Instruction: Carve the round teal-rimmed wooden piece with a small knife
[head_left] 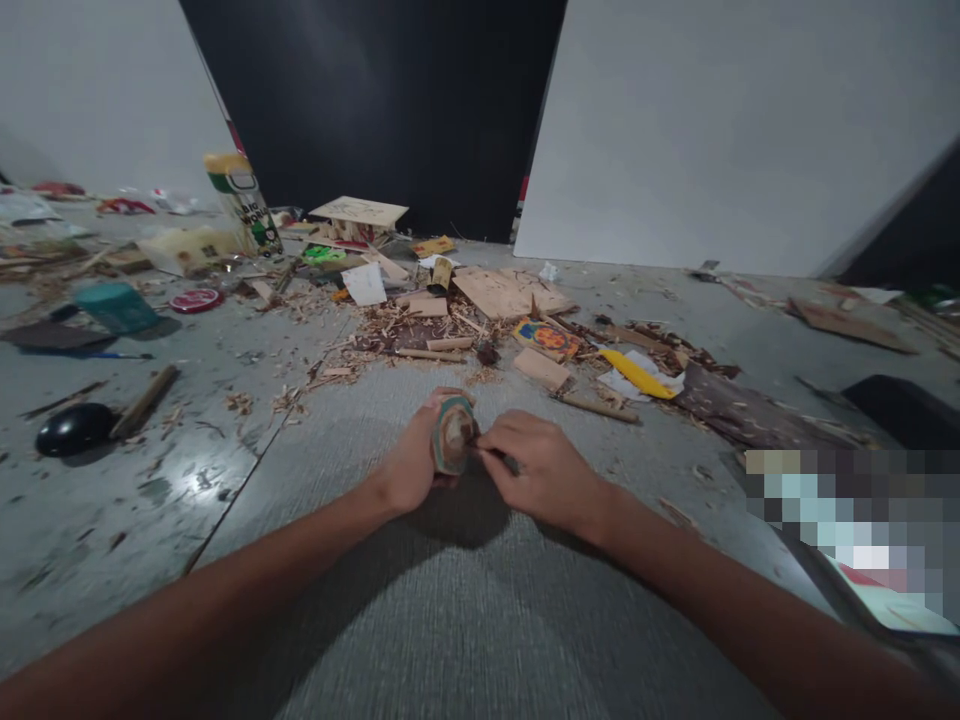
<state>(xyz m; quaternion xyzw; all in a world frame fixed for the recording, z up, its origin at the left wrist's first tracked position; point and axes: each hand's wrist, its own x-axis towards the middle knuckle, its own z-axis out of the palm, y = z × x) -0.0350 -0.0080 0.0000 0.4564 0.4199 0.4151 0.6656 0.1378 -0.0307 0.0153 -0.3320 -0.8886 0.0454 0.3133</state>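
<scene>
Near the middle of the view, my left hand (pixel 415 462) is wrapped round a small roundish object (pixel 452 440) with a green rim and a brown and tan face. It is held on edge, its face turned towards my right hand; its exact kind I cannot make out. My right hand (pixel 534 462) is closed in a pinch, fingertips against the right side of that face. Whatever sits between those fingertips is too small and dark to name. Both hands are just above the grey floor (pixel 450 620), where their shadow falls.
Wood shavings (pixel 397 320) and scraps lie beyond my hands, with a thin wooden board (pixel 514 290) and a yellow-handled tool (pixel 637 373). On the left are a black round-headed mallet (pixel 75 430), a teal container (pixel 116 307) and a tall jar (pixel 244 205). A partly blurred screen (pixel 892 610) lies right.
</scene>
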